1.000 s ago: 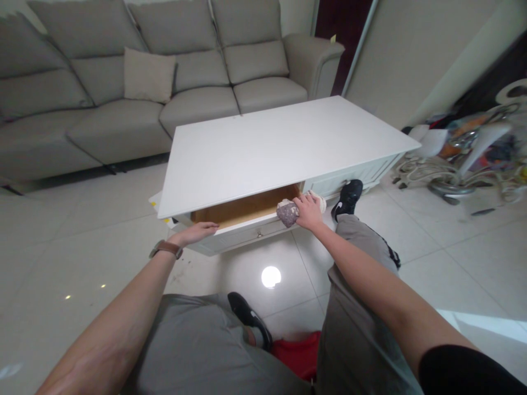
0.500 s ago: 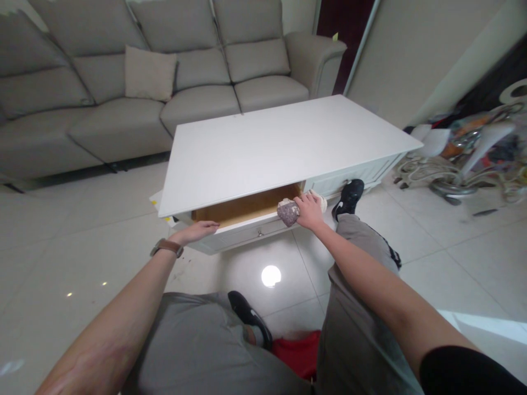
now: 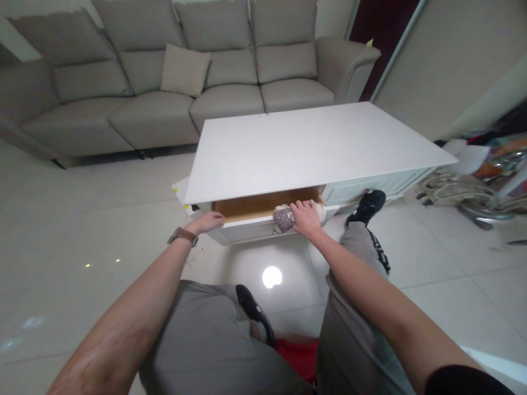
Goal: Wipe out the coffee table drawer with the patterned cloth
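Note:
A white drawer (image 3: 247,233) with a small metal knob stands pulled out from a white coffee table (image 3: 317,145); its wooden inside shows. My left hand (image 3: 209,221) is closed over the drawer's left front corner, fingertips partly hidden at the edge. My right hand (image 3: 305,218) grips a bunched cloth (image 3: 284,218), mottled purple-brown on one side and cream on the other. That cloth lies against the top edge of the drawer front, to the right of and above the knob.
A grey sofa (image 3: 230,101) with a beige cushion (image 3: 185,69) stands behind the table. My black shoe (image 3: 369,206) is close to the table's right front. Something red (image 3: 297,356) lies between my legs. Metal-legged furniture and clutter (image 3: 489,186) are at the right.
My right hand has slid left with the cloth along the drawer's front edge, closer to the knob. My left hand stays at the drawer corner. The view has turned left.

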`<action>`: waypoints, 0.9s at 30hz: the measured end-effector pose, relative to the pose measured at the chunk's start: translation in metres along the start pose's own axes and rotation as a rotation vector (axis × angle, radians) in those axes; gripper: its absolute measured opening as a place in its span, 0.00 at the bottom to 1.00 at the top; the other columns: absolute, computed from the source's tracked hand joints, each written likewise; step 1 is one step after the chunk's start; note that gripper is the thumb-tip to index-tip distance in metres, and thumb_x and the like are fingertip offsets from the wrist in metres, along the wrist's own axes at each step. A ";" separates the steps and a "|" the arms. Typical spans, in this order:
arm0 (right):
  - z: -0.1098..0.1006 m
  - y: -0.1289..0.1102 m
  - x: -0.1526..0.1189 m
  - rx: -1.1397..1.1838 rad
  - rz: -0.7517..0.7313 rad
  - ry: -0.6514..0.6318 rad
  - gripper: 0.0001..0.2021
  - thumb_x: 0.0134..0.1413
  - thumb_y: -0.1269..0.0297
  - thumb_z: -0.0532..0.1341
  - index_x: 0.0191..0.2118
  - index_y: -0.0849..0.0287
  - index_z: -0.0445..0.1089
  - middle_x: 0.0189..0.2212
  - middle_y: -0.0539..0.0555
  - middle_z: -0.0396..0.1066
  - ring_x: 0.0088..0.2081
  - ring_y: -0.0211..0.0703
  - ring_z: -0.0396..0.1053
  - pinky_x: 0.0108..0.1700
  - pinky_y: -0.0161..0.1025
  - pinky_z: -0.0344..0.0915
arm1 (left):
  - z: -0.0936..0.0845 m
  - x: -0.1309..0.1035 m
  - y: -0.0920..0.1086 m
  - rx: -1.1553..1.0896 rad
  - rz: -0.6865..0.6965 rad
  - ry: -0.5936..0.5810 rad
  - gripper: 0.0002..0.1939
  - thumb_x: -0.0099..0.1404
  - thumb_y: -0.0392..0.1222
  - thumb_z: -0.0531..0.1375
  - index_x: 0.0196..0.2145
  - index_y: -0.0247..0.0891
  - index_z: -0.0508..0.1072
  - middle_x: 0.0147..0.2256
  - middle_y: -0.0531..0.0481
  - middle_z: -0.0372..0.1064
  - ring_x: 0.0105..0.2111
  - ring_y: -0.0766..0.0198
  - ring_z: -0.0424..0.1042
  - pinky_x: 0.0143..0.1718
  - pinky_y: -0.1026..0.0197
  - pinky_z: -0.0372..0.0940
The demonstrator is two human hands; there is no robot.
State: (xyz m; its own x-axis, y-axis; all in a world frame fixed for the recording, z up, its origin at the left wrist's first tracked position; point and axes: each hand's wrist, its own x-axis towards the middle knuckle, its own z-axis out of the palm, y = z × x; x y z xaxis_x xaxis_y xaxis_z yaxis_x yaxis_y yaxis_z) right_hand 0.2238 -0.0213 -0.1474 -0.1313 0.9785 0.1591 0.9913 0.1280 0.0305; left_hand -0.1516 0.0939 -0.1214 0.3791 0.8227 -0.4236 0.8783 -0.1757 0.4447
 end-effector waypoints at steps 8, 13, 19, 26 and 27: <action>0.002 -0.109 0.026 0.003 -0.174 0.030 0.34 0.48 0.64 0.70 0.61 0.67 0.63 0.54 0.69 0.68 0.53 0.63 0.62 0.61 0.56 0.51 | 0.007 -0.014 -0.025 -0.527 -0.355 0.176 0.22 0.71 0.56 0.55 0.48 0.36 0.74 0.47 0.37 0.76 0.37 0.55 0.78 0.31 0.58 0.75; 0.005 -0.195 0.058 0.099 -0.267 -0.001 0.20 0.64 0.70 0.57 0.61 0.68 0.64 0.52 0.69 0.69 0.50 0.59 0.65 0.53 0.53 0.57 | 0.006 -0.022 -0.022 -0.564 -0.367 0.246 0.25 0.75 0.59 0.49 0.48 0.35 0.72 0.41 0.39 0.77 0.33 0.58 0.77 0.29 0.61 0.73; 0.008 -0.236 0.078 0.172 -0.355 -0.022 0.16 0.65 0.68 0.57 0.57 0.65 0.65 0.49 0.65 0.71 0.48 0.55 0.68 0.49 0.50 0.61 | 0.003 -0.020 -0.026 -0.318 -0.313 0.254 0.31 0.73 0.59 0.43 0.48 0.34 0.76 0.44 0.37 0.80 0.38 0.51 0.78 0.30 0.58 0.72; 0.009 -0.167 0.057 0.115 -0.415 -0.009 0.29 0.55 0.68 0.64 0.62 0.65 0.61 0.52 0.65 0.68 0.51 0.57 0.65 0.52 0.50 0.59 | 0.001 -0.016 -0.024 -0.262 -0.312 0.170 0.33 0.69 0.62 0.46 0.54 0.36 0.76 0.49 0.37 0.80 0.43 0.49 0.80 0.34 0.57 0.73; 0.008 -0.149 0.052 0.104 -0.410 -0.020 0.31 0.54 0.67 0.65 0.62 0.65 0.61 0.52 0.66 0.68 0.51 0.58 0.64 0.53 0.50 0.58 | 0.002 -0.015 -0.023 -0.253 -0.293 0.159 0.33 0.69 0.62 0.46 0.55 0.37 0.76 0.51 0.37 0.79 0.46 0.49 0.79 0.35 0.57 0.73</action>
State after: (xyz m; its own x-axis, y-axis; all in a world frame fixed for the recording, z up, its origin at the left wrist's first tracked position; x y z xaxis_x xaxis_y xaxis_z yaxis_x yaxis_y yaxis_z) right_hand 0.0695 0.0122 -0.1520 -0.5157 0.8460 0.1353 0.8529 0.5219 -0.0126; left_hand -0.1768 0.0844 -0.1262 0.0569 0.8949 -0.4427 0.8355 0.2001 0.5118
